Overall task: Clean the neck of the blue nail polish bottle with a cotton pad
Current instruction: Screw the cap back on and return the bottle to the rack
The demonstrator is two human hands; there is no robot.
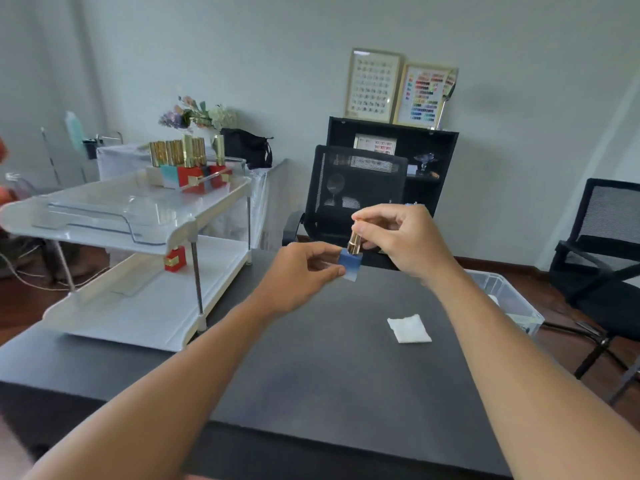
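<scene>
While the gold cap (355, 241) is on the blue bottle (350, 265), the neck is covered, so I judge the cleaning has not begun. The left hand (304, 271) pinches the bottle body between thumb and fingers and holds it in the air above the far part of the table (329, 358). The right hand (394, 237) closes its fingertips around the cap from above; it looks like a grip for unscrewing, but I cannot tell if the cap is loose already. The pad (409, 328) lies untouched on the table, to the right and nearer to the person, well apart from both hands. What is left, I think: take the cap off, put it down, pick up the pad, wipe the neck.

The table is dark grey and matte, almost bare. On its left part stands a white rack (138, 237) with two tiers: the top tier carries a clear tray (104, 213) and a group of bottles with gold caps (183, 157), the lower tier one red bottle (175, 259). Behind the rack there are flowers (197, 114). Behind the hands stands a black mesh chair (353, 188), then a black cabinet (433, 157) with two framed colour charts (398, 90) on top. At the table's right edge there is a clear bin (509, 299), and further right a second chair (606, 244). The wall is pale, the floor dark wood.
</scene>
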